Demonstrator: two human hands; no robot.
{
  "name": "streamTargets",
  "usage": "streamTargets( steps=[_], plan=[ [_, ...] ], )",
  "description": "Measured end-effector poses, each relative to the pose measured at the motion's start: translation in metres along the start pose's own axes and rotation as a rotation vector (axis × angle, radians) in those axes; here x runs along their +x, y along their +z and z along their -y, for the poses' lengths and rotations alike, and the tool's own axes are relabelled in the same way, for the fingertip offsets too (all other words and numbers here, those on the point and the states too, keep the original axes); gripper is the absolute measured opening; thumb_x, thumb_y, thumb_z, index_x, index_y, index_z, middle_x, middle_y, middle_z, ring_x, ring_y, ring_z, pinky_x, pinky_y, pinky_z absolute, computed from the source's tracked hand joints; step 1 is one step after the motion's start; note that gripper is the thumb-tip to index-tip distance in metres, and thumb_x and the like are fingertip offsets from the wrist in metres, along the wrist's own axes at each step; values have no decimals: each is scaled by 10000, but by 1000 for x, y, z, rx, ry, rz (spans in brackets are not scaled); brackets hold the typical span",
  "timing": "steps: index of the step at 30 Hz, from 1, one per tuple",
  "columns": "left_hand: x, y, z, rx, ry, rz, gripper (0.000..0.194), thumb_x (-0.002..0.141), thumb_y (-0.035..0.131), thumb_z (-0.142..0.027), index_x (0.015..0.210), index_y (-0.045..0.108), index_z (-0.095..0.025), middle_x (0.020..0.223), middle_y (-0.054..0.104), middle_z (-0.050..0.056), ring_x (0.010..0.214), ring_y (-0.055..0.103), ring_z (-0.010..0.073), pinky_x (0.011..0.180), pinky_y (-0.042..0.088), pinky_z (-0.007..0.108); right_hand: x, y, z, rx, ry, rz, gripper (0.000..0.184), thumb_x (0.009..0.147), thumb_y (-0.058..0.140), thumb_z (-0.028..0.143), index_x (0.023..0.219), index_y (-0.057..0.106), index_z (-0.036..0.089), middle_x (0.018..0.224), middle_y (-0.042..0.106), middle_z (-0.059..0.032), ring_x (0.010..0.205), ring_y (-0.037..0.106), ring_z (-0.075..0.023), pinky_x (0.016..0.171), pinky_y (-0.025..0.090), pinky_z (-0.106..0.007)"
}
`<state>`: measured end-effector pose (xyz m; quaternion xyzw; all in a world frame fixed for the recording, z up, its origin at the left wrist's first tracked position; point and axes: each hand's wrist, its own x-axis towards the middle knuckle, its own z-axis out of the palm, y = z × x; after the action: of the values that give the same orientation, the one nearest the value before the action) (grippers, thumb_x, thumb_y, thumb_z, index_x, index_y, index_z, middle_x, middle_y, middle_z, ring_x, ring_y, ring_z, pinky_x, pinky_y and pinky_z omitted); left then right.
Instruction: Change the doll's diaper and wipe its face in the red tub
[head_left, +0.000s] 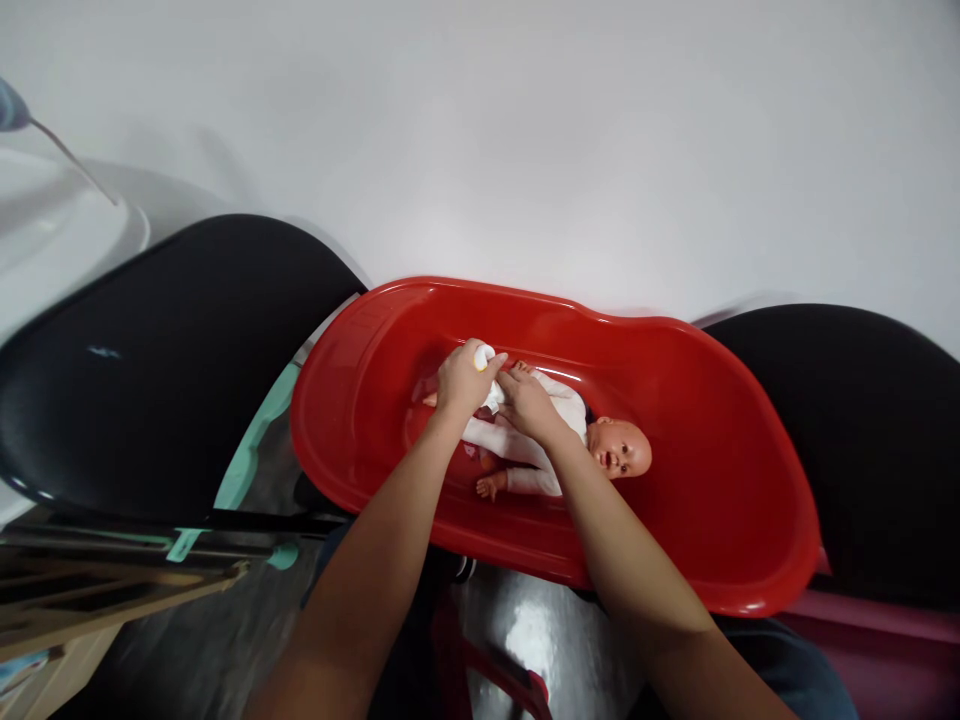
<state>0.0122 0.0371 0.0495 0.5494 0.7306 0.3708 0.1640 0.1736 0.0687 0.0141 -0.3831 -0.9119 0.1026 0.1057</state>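
Observation:
A baby doll (570, 440) lies on its back in a red plastic baby bathtub (720, 470), wearing a white long-sleeved suit, with its bare head toward the right. My left hand (463, 380) is above the doll's middle, pinching a small white wad of cloth (484, 358) with a yellow mark. A looser white fold (492, 398) hangs below those fingers. My right hand (529, 405) lies with extended fingers on the doll's white suit, close to my left hand. The doll's lower body is partly hidden by my hands.
Black rounded seat-like shapes (150, 360) flank the tub on the left and right. A mint-green strip (255, 455) and a wooden rack (97, 600) are at lower left. A red stand (487, 650) shows below the tub on a shiny floor.

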Motion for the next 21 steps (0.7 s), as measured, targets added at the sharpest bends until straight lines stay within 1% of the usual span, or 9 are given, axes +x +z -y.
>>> streamTargets(
  steps=[6,10,13,15,18,21],
  plan=[
    [0,-1,-1,19,-51,-8,353,1036,590,-571,1043,725,-245,1041,796,108,973,726,282,821,469,341,1,1,3,26,18,-31,511,889,751,220,1383,648,139,1123,661,-133,1015,588,-287,939,461,-387],
    [-1,-3,-3,24,-80,-24,420,1062,515,-583,1045,742,-230,1067,796,144,1007,734,309,853,483,358,0,0,6,30,7,-46,454,937,726,268,1366,659,135,1125,658,-137,997,588,-281,914,450,-377],
    [-1,-3,-3,-20,-98,-41,441,1065,504,-582,1031,751,-218,1063,798,155,1019,737,315,878,491,359,0,-1,7,23,-8,-60,472,963,738,366,1366,663,132,1122,664,-143,991,586,-289,912,448,-386],
    [0,-3,-2,-70,-127,-54,472,1067,488,-591,991,755,-210,1029,800,159,1000,739,316,879,498,362,0,-2,8,17,-11,-68,498,974,736,421,1379,661,140,1123,670,-143,1004,588,-298,924,448,-398],
    [4,-2,2,-206,-216,-92,577,1076,410,-638,927,754,-200,955,797,161,949,743,308,860,515,362,0,-3,8,20,-12,-77,482,1014,683,443,1405,651,162,1133,681,-141,1034,597,-303,954,447,-413],
    [10,1,9,-425,-322,-94,698,1075,296,-702,983,765,-194,962,801,150,940,752,284,847,535,344,0,-2,8,42,6,-91,444,1051,622,422,1414,645,168,1185,692,-148,1077,614,-303,989,448,-422]
  ],
)
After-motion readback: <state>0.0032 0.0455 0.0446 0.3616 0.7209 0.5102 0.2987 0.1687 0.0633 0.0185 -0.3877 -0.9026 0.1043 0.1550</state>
